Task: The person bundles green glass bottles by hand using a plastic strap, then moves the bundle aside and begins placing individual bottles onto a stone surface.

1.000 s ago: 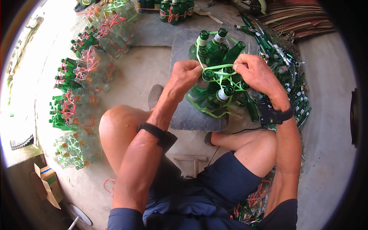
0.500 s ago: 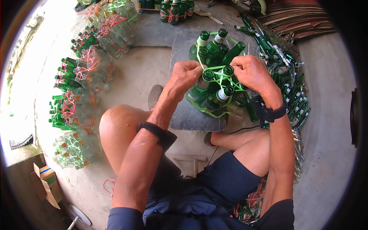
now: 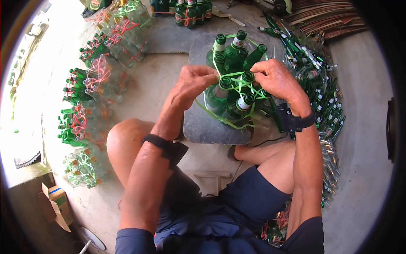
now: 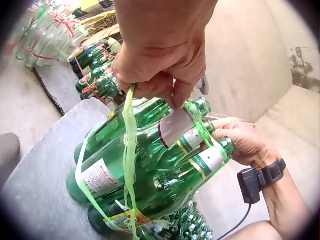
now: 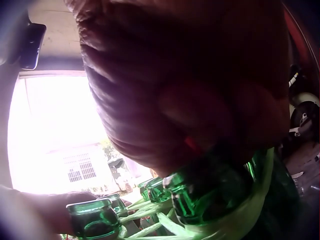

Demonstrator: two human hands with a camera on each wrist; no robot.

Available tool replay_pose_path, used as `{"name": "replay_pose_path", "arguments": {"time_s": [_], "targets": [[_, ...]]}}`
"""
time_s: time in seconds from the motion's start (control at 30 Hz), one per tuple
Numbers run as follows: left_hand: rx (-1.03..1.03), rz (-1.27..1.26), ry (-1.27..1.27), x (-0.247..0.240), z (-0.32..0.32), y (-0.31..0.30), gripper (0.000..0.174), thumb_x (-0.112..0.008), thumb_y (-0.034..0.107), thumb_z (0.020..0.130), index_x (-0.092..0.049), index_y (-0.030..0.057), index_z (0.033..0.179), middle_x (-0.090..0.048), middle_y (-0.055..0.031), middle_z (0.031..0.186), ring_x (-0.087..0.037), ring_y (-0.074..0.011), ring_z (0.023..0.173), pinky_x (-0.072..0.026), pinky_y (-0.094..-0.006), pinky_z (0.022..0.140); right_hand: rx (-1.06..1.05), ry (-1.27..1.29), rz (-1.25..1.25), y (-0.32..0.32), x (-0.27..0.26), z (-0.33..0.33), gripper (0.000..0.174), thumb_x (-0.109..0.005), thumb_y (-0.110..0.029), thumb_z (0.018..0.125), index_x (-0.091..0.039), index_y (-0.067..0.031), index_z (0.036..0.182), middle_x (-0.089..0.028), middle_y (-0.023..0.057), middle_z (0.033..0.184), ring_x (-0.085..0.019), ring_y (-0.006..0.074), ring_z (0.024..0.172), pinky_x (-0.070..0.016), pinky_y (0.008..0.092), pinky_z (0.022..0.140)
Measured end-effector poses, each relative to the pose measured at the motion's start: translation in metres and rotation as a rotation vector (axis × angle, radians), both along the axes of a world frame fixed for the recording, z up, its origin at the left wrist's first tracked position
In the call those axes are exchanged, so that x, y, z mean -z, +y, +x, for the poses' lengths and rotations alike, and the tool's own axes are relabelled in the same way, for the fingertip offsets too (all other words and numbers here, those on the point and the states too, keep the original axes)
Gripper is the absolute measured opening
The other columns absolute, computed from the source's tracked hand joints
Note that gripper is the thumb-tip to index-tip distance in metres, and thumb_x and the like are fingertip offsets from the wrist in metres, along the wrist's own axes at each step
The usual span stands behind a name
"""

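A bundle of green glass bottles (image 3: 231,59) stands upright on a grey slab (image 3: 215,134), with light green plastic twine (image 4: 130,127) round its sides and crossed between the necks. My left hand (image 3: 195,82) pinches a length of this twine at the bundle's left; in the left wrist view it runs from the fingers down the bottles. My right hand (image 3: 277,84) has its fingers curled on the twine close beside a bottle neck (image 3: 248,77); its fingertips are partly hidden. In the right wrist view that palm hangs over a bottle mouth, with twine (image 5: 175,229) below.
Bundles of clear bottles (image 3: 101,74) and green bottles (image 3: 74,84), tied in red or green, line the floor at left. A heap of loose green bottles (image 3: 321,95) lies at right. More tied bottles (image 3: 193,16) stand beyond the slab. An opened carton (image 3: 59,205) lies at lower left.
My right hand has drawn in toward the bottle necks, and the twine stretched between the hands now lies round the necks. My left hand keeps its pinch, shifting slightly left in view.
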State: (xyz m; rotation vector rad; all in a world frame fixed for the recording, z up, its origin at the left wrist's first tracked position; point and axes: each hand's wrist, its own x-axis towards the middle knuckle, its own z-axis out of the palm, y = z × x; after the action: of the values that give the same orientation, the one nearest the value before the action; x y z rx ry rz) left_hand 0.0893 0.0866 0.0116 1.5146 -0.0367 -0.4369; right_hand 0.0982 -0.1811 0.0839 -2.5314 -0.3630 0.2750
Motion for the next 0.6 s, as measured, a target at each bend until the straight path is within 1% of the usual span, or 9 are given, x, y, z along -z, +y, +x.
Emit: {"name": "replay_pose_path", "arguments": {"time_s": [0.03,0.07,0.1,0.13,0.2,0.33,0.4,0.53,0.6], "targets": [[0.012,-0.011,-0.046,0.003,0.001,0.000,0.016,-0.079,0.017,0.092,-0.083,0.0014,0.097,-0.070,0.0050,0.080,-0.054,-0.0033,0.072,-0.0398,-0.0244,0.061,0.003,-0.001,0.003,-0.001,0.002,-0.001,0.022,-0.062,-0.008,0.087,-0.077,-0.0007,0.101,-0.072,0.0244,0.084,-0.072,0.0375,0.077,-0.0545,0.0469,0.072],[0.016,-0.008,-0.047,0.006,0.002,0.001,0.016,-0.079,0.017,0.092,-0.083,0.0014,0.097,-0.070,0.0050,0.080,-0.054,-0.0033,0.072,-0.0398,-0.0244,0.061,-0.025,-0.059,-0.003,-0.002,0.005,-0.002,0.020,-0.061,-0.007,0.090,-0.076,0.0015,0.100,-0.073,0.0200,0.080,-0.072,0.0294,0.073,-0.0538,0.0428,0.069],[-0.004,0.015,-0.072,0.006,0.003,0.001,0.017,-0.079,0.014,0.092,-0.083,-0.0004,0.099,-0.072,0.0030,0.084,-0.058,-0.0043,0.076,-0.0441,-0.0251,0.066,-0.053,-0.118,-0.009,-0.001,0.005,-0.003,0.019,-0.060,-0.006,0.094,-0.075,0.0038,0.098,-0.075,0.0156,0.077,-0.072,0.0214,0.069,-0.0532,0.0388,0.065],[-0.025,0.038,-0.098,0.007,0.004,0.002,0.018,-0.080,0.012,0.091,-0.083,-0.0022,0.102,-0.075,0.0009,0.088,-0.061,-0.0052,0.081,-0.0484,-0.0258,0.071,-0.049,-0.120,-0.006,-0.001,0.004,-0.005,0.019,-0.060,-0.006,0.094,-0.075,0.0038,0.098,-0.075,0.0156,0.077,-0.072,0.0214,0.069,-0.0532,0.0388,0.065],[-0.031,0.053,-0.111,0.007,0.004,0.003,0.019,-0.080,0.012,0.092,-0.083,-0.0029,0.103,-0.075,0.0007,0.088,-0.062,-0.0053,0.080,-0.0494,-0.0257,0.071,-0.035,-0.128,-0.043,0.001,0.001,-0.011,0.018,-0.060,-0.008,0.093,-0.074,0.0022,0.095,-0.075,0.0176,0.079,-0.073,0.0285,0.069,-0.0538,0.0416,0.065],[-0.022,0.160,-0.187,0.002,0.002,0.005,0.020,-0.080,0.013,0.093,-0.083,-0.0034,0.105,-0.075,-0.0002,0.084,-0.061,-0.0054,0.075,-0.0488,-0.0243,0.066,-0.029,-0.147,-0.133,0.005,-0.009,-0.024,0.016,-0.062,-0.010,0.094,-0.073,0.0012,0.093,-0.072,0.0178,0.077,-0.072,0.0347,0.072,-0.0541,0.0435,0.069],[-0.047,0.180,-0.218,0.001,0.001,0.002,0.020,-0.080,0.013,0.094,-0.082,-0.0034,0.105,-0.074,0.0002,0.081,-0.059,-0.0052,0.072,-0.0475,-0.0242,0.063,0.044,-0.121,-0.148,0.011,-0.020,-0.037,0.018,-0.064,-0.016,0.092,-0.074,-0.0004,0.092,-0.074,0.0233,0.092,-0.070,0.0463,0.091,-0.0557,0.0535,0.081],[-0.113,0.238,-0.289,-0.001,-0.001,-0.002,0.019,-0.079,0.013,0.094,-0.080,-0.0044,0.100,-0.064,0.0045,0.069,-0.052,-0.0034,0.061,-0.0410,-0.0256,0.055,0.056,-0.188,-0.042,0.023,-0.028,-0.062,0.023,-0.071,-0.025,0.094,-0.073,-0.0021,0.090,-0.072,0.0201,0.090,-0.070,0.0447,0.087,-0.0552,0.0537,0.078],[-0.131,0.305,-0.353,-0.004,-0.001,-0.004,0.019,-0.079,0.012,0.092,-0.078,-0.0039,0.103,-0.058,0.0054,0.065,-0.048,-0.0030,0.059,-0.0381,-0.0268,0.054,-0.017,-0.312,-0.163,0.026,-0.026,-0.070,0.028,-0.077,-0.031,0.093,-0.072,-0.0032,0.093,-0.067,0.0148,0.090,-0.068,0.0391,0.083,-0.0530,0.0487,0.073]]}}
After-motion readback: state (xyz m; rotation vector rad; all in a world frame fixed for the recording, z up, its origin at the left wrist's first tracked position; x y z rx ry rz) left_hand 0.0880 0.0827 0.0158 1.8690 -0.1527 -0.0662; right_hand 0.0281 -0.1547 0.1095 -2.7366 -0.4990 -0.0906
